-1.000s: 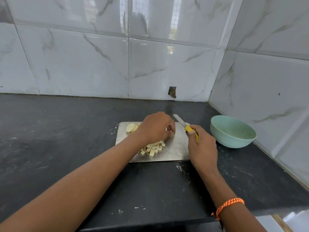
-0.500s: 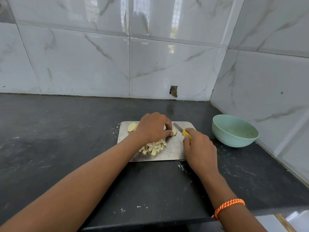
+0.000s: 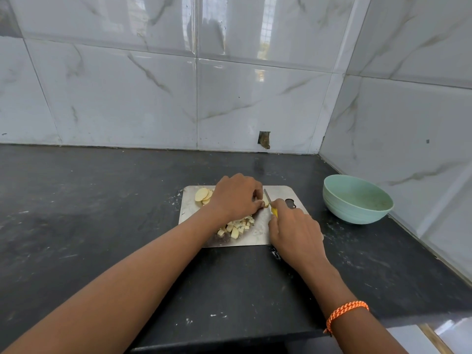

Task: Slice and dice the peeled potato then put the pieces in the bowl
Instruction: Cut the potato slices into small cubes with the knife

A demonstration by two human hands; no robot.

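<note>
The left hand [image 3: 237,198] pins a potato slice [image 3: 266,201] steady — the right hand [image 3: 293,232] grips the knife [image 3: 270,203] to dice it.

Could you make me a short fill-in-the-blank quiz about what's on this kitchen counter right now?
1. The right hand grips a knife with a ____ handle.
2. The diced potato pieces lie on the metal ____.
3. The green bowl holds ____ potato pieces.
4. The left hand steadies a potato ____ beside the blade.

Missing words: yellow; cutting board; no; slice
</note>
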